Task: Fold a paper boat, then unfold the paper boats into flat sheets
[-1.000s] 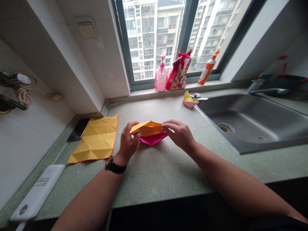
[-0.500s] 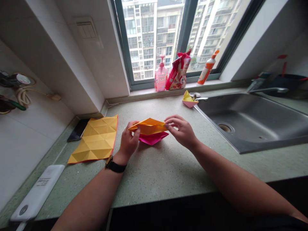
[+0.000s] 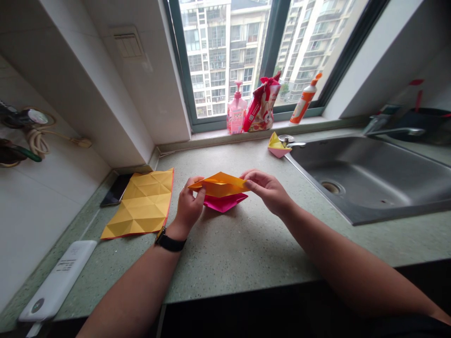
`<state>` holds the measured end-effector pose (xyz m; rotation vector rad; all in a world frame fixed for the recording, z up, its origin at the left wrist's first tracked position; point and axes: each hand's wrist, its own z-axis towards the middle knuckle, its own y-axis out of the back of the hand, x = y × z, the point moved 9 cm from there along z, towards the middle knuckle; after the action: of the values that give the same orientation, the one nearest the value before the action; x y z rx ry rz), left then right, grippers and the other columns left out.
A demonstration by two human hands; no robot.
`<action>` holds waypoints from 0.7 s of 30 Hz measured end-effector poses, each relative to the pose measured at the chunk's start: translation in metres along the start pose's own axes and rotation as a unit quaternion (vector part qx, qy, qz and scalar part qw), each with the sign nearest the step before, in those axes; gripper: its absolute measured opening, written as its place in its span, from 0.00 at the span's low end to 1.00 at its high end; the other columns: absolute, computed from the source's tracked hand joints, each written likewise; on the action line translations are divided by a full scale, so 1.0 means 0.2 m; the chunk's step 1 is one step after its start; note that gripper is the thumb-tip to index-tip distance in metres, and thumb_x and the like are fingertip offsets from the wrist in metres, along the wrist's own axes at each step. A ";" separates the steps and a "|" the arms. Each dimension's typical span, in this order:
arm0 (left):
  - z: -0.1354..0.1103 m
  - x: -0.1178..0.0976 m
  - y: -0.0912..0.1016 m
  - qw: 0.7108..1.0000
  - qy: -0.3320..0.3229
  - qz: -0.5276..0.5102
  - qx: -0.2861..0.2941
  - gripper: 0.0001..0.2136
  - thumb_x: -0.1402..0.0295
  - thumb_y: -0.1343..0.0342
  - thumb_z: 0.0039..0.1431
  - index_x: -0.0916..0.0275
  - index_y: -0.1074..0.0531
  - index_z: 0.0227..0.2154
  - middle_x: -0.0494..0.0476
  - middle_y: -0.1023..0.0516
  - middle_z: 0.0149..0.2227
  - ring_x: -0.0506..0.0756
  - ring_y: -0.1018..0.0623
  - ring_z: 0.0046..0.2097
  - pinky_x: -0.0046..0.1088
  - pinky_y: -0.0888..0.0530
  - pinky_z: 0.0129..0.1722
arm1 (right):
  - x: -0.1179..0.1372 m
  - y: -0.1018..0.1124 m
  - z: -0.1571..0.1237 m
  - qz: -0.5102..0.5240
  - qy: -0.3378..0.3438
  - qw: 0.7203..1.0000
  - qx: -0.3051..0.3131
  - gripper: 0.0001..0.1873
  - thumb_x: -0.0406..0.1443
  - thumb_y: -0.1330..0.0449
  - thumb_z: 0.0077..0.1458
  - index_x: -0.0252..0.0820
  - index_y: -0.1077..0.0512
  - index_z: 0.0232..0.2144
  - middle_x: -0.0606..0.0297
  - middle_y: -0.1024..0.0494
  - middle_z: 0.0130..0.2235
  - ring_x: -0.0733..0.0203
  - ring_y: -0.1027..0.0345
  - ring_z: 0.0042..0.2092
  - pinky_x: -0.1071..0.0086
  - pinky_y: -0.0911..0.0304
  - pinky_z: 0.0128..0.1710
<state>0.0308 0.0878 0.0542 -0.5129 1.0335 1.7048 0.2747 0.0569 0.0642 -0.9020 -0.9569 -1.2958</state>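
An orange-yellow folded paper boat with a magenta lower side is held just above the counter. My left hand pinches its left tip, thumb in front and fingers behind. At the right tip, the thumb and fingers of my right hand are closed on the paper. The boat's middle stands slightly parted, with a raised peak at the back. To the left lies a creased yellow paper sheet with a red edge. A smaller yellow and pink paper boat sits by the sink corner.
On the right is a steel sink with a faucet. A white power bank and a dark phone lie on the left. A pink pump bottle, a red bag and an orange bottle line the windowsill.
My right hand's fingers have closed in from a looser hold to a firmer pinch on the right tip. The left hand keeps its grip almost unmoved.
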 end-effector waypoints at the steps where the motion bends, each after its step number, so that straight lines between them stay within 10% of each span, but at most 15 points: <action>1: 0.00 0.00 0.00 1.000 0.004 -0.001 0.000 0.13 0.60 0.46 0.70 0.59 0.25 0.50 0.59 0.17 0.49 0.60 0.18 0.51 0.38 0.23 0.53 | 0.00 0.00 0.00 0.012 -0.003 1.000 0.003 0.18 0.51 0.28 0.58 0.45 0.21 0.32 0.60 0.19 0.44 0.56 0.25 0.45 0.64 0.25 0.44; 21: 0.00 -0.01 0.02 0.998 0.014 -0.054 -0.019 0.10 0.66 0.46 0.68 0.60 0.24 0.48 0.58 0.18 0.46 0.58 0.19 0.47 0.35 0.23 0.49 | 0.04 -0.13 -0.04 -0.049 0.046 0.991 0.118 0.15 0.50 0.32 0.64 0.45 0.21 0.36 0.57 0.21 0.50 0.54 0.25 0.52 0.57 0.25 0.52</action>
<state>0.0277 0.0864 0.0563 -0.6092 0.9775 1.6285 0.2501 0.0447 0.0680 -0.6143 -1.0659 -1.2638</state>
